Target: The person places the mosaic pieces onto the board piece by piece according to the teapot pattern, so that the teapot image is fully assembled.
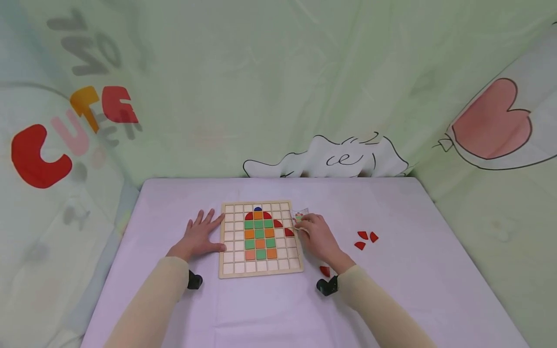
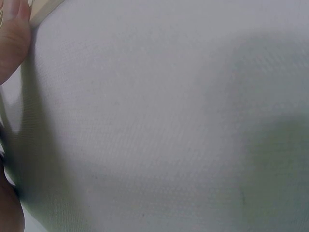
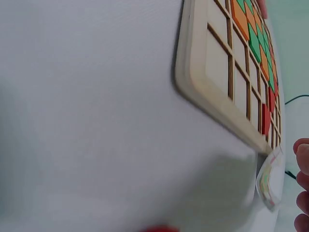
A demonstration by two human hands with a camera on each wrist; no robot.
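Note:
A square wooden grid board [image 1: 261, 274] lies on the table, with green, orange, red and blue tiles [image 1: 259, 233] set in its cells. My left hand [image 1: 200, 238] is spread flat on the cloth at its left side, thumb and a fingertip right at the frame. In the left wrist view only the thumb [image 2: 12, 43] and a corner of the frame show. Beyond the board's right edge is a small printed pattern card [image 1: 300, 213]. My right hand [image 1: 321, 237] is over its lower edge, fingers loosely bent; the right wrist view has a gap between fingers [image 3: 303, 181] and card.
Several red quarter-round pieces [image 1: 362, 235] lie loose on the lilac tablecloth [image 1: 270, 309] to the right. Another red piece [image 1: 325, 271] is under the right wrist, beside a black wrist camera [image 1: 327, 286]. A printed fabric wall [image 1: 209, 121] rises behind the table.

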